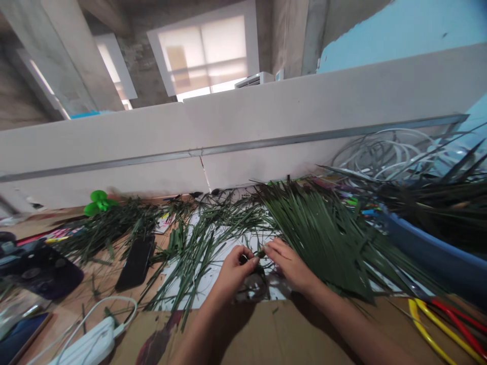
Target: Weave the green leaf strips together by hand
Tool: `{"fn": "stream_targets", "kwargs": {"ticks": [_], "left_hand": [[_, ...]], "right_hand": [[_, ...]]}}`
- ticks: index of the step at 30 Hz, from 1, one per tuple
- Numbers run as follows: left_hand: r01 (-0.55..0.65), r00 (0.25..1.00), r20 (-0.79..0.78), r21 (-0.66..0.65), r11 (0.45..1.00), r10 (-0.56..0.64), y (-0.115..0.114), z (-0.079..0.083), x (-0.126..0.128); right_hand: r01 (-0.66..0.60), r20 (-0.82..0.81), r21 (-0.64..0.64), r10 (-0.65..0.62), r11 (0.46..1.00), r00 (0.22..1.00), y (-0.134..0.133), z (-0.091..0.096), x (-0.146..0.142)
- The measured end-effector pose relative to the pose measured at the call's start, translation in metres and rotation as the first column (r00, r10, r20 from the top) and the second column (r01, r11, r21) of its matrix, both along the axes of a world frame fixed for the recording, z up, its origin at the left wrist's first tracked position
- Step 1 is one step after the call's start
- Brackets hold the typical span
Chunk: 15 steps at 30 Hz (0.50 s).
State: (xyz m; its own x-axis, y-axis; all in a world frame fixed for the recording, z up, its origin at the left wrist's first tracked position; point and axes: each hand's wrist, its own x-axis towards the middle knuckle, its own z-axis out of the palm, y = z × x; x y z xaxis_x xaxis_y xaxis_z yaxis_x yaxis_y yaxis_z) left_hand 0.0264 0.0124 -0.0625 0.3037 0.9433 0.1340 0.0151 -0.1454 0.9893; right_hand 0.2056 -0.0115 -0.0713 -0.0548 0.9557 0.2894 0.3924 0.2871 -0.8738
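My left hand [238, 264] and my right hand [283, 258] meet over the middle of the work surface. Between their fingertips is a small bit of green leaf strip [260, 253], pinched from both sides. Its exact shape is partly covered by the fingers. Loose cut leaf strips [194, 253] lie to the left of my left hand. A large fan-shaped palm leaf [323, 228] spreads out right beside my right hand. White sheets [173, 284] show under the strips and below my hands.
A black phone [136, 263], a white power strip [91, 344] and a green fan [99, 203] are on the left. At right are a blue basin [429, 243] full of leaves, yellow-handled pliers [429, 329] and coiled white tubing [388, 152]. A white partition [243, 121] stands behind.
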Motion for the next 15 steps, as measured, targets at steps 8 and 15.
{"fn": "stream_targets", "kwargs": {"ticks": [8, 15], "left_hand": [[0.072, 0.99, 0.131, -0.174, 0.982, -0.049, 0.0062, -0.0082, -0.0013], [0.044, 0.972, 0.234, -0.257, 0.965, 0.018, 0.0018, -0.0012, -0.0052]], "right_hand": [[-0.079, -0.441, -0.276, -0.052, 0.958, 0.896, 0.0003, -0.0021, 0.0005], [-0.138, -0.577, -0.396, -0.129, 0.908, 0.806, 0.004, -0.0074, 0.0007]]}}
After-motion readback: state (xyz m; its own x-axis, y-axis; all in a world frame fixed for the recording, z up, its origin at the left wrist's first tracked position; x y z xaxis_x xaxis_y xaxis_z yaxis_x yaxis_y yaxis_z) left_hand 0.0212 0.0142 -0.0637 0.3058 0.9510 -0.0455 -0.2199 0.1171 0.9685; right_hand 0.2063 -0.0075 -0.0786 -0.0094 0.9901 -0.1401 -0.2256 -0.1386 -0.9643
